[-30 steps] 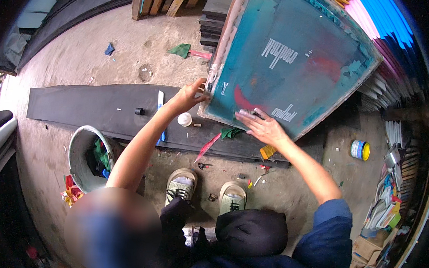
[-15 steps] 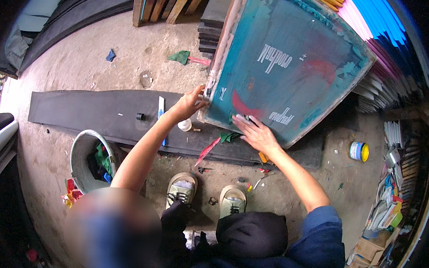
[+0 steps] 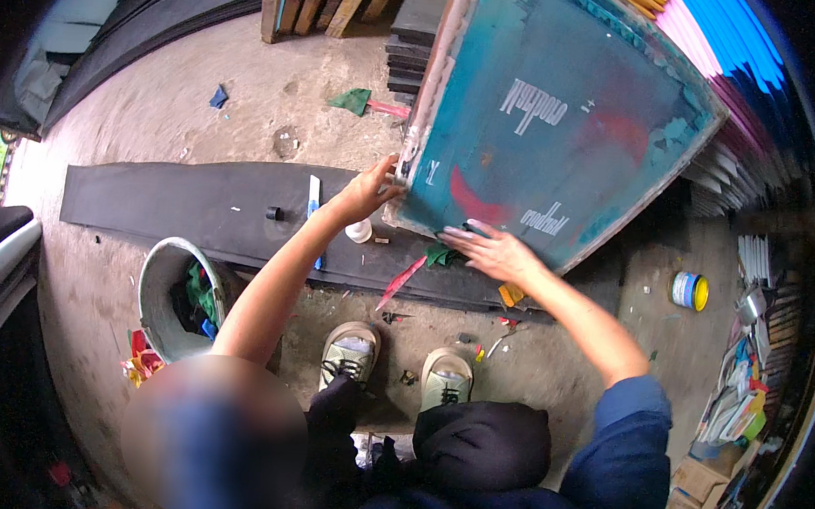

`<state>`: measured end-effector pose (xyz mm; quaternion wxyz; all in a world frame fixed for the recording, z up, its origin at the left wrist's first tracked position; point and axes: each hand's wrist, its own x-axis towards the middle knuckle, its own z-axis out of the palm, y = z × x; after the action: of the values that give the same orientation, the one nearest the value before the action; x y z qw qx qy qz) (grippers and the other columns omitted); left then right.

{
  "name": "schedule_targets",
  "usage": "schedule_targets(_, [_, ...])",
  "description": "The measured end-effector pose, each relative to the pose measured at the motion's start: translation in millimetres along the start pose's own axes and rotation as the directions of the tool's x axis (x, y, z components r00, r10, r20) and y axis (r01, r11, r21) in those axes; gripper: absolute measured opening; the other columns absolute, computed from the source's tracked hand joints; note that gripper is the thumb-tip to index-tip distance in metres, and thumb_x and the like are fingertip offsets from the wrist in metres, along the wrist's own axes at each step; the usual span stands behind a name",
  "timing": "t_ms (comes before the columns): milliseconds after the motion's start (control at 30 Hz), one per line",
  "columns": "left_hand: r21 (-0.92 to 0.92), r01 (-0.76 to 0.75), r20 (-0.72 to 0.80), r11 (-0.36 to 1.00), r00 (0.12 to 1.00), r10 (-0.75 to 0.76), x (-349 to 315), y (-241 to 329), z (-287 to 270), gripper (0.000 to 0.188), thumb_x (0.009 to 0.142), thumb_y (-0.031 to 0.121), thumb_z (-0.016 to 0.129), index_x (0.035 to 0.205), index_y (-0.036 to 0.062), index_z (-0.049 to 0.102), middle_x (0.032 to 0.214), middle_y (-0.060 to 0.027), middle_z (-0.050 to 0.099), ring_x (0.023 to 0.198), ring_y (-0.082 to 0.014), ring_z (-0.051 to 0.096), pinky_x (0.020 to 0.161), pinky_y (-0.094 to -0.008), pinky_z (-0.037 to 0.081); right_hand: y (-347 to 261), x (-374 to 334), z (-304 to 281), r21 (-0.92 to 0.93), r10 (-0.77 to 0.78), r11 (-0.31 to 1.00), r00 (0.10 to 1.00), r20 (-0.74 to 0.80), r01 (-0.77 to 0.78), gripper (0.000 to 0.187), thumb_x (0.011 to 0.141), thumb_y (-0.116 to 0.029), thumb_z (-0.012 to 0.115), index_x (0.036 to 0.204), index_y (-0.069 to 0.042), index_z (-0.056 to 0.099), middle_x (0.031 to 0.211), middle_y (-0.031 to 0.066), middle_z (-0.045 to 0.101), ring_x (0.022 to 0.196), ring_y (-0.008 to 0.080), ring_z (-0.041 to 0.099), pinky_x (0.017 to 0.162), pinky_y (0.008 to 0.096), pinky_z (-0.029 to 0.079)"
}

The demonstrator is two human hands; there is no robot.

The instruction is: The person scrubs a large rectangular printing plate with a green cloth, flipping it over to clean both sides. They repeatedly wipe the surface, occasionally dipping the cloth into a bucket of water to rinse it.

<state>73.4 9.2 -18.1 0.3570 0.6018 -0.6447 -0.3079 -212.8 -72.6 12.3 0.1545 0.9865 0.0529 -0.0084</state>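
Note:
A large screen printing frame point(image 3: 516, 158) with teal mesh, red smears and pale lettering leans tilted at the upper right. My left hand point(image 3: 371, 198) grips its left edge near the bottom corner, fingers curled over the rim. At the lower rim lies my right hand point(image 3: 499, 254), its fingers stretched out flat; a small dark patch shows by the fingertips, too small to name. Just below that hand are a green cloth scrap point(image 3: 441, 254) and a red strip point(image 3: 403, 280). A white round container point(image 3: 359, 230) stands beside my left wrist.
A black sheet point(image 3: 159, 200) lies across the floor, with a blue-handled blade tool point(image 3: 315, 198) and a black cap point(image 3: 274, 214) on it. A grey bucket point(image 3: 159, 281) holding rags stands at left. At right sits a yellow-and-blue can point(image 3: 690, 291). Dark foam blocks point(image 3: 416, 45) are stacked behind.
My right hand has slid down from the mesh to the frame's lower rim. The left hand keeps its grip on the edge. The whole view has shifted slightly.

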Motion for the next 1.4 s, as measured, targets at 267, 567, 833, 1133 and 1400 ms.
schedule_targets(267, [0.034,0.004,-0.049,0.999,0.999,-0.002,-9,17,-4,0.053,0.083,0.014,0.058,0.127,0.0033,0.031,0.113,-0.0214,0.050,0.097,-0.0304,0.057,0.081,-0.0386,0.046,107,2,-86,0.002,0.655,0.693,0.629,-0.418,-0.721,0.065,0.085,-0.040,0.043,0.139,-0.013,0.020,0.145,0.0034,0.019,0.133,0.0221,0.018,0.105,0.0553,0.008])
schedule_targets(567, [0.019,0.046,0.002,0.999,0.999,-0.046,-2,15,1,0.056,0.083,0.017,0.059,0.128,0.0003,0.029,0.116,-0.0233,0.047,0.099,-0.0303,0.056,0.081,-0.0380,0.046,2,-70,15,-0.152,0.208,0.968,0.978,0.032,-0.201,0.061,0.084,-0.040,0.045,0.138,-0.018,0.026,0.144,-0.0017,0.021,0.133,0.0142,0.018,0.108,0.0413,0.014])
schedule_targets(833, [0.198,-0.018,-0.010,0.980,1.000,0.020,-16,-19,-3,0.064,0.084,0.020,0.057,0.131,-0.0054,0.022,0.125,-0.0275,0.040,0.107,-0.0353,0.050,0.089,-0.0377,0.041,53,3,-45,0.161,0.821,0.509,0.420,-0.386,-0.846,0.068,0.084,-0.041,0.047,0.135,-0.001,0.025,0.142,0.0132,0.023,0.132,0.0286,0.018,0.103,0.0541,0.015])
schedule_targets(1133, [0.172,0.080,0.054,0.982,0.994,-0.091,-10,-13,2,0.064,0.086,0.019,0.054,0.133,-0.0049,0.017,0.127,-0.0305,0.036,0.111,-0.0394,0.045,0.093,-0.0379,0.038,75,-66,-36,-0.094,0.599,0.782,0.785,-0.161,-0.616,0.062,0.085,-0.044,0.043,0.138,-0.021,0.022,0.145,-0.0019,0.019,0.133,0.0178,0.019,0.105,0.0536,0.012])
schedule_targets(1400, [0.134,0.042,0.039,0.990,0.998,-0.048,-11,-17,-1,0.064,0.086,0.019,0.055,0.133,-0.0055,0.017,0.110,-0.0283,0.047,0.097,-0.0376,0.051,0.083,-0.0401,0.042,91,11,-72,0.028,0.842,0.346,0.297,-0.451,-0.938,0.065,0.086,-0.041,0.042,0.132,0.003,0.027,0.138,0.0215,0.025,0.131,0.0351,0.018,0.105,0.0503,0.016])
